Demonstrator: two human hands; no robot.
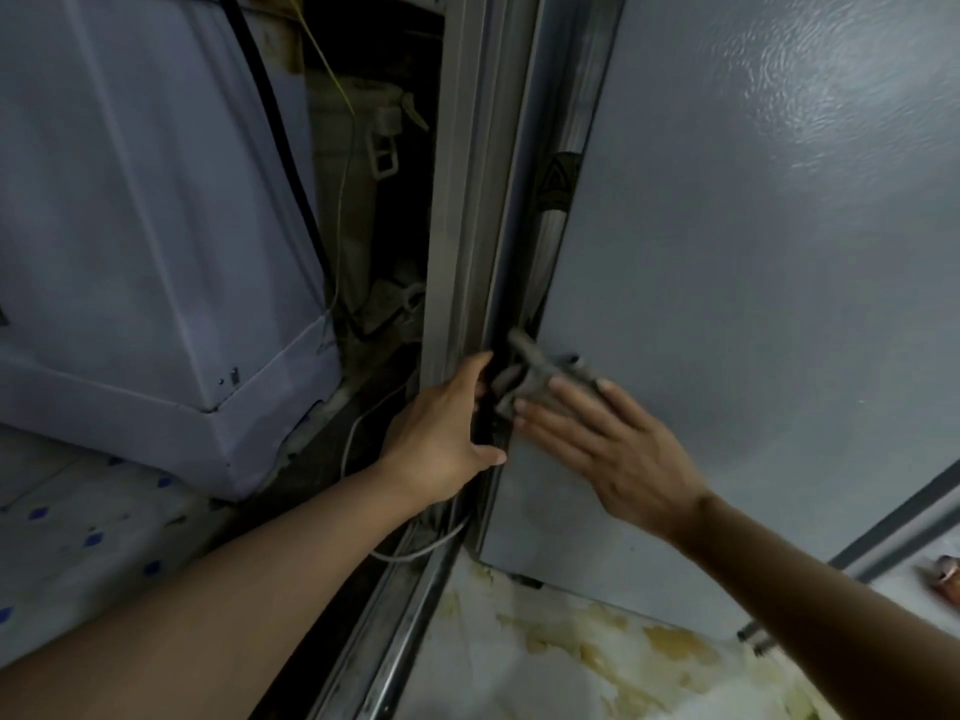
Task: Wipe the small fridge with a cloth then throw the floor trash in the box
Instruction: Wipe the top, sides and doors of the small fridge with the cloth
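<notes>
The small fridge (753, 252) fills the right half of the view as a tall grey side panel. A grey cloth (540, 374) lies bunched against its left edge, low down. My right hand (597, 439) presses flat on the cloth and the panel with straight fingers. My left hand (447, 433) rests on the grey door frame (467, 226) beside the fridge, its fingers reaching into the dark gap between frame and fridge, where their tips are hidden.
A pale appliance (156, 226) stands at the left with a black cable (280, 163) and a thin yellow wire (340, 163) behind it. A white cord (415, 550) lies on the floor by a metal track (405, 631). The floor below the fridge is stained yellow (623, 646).
</notes>
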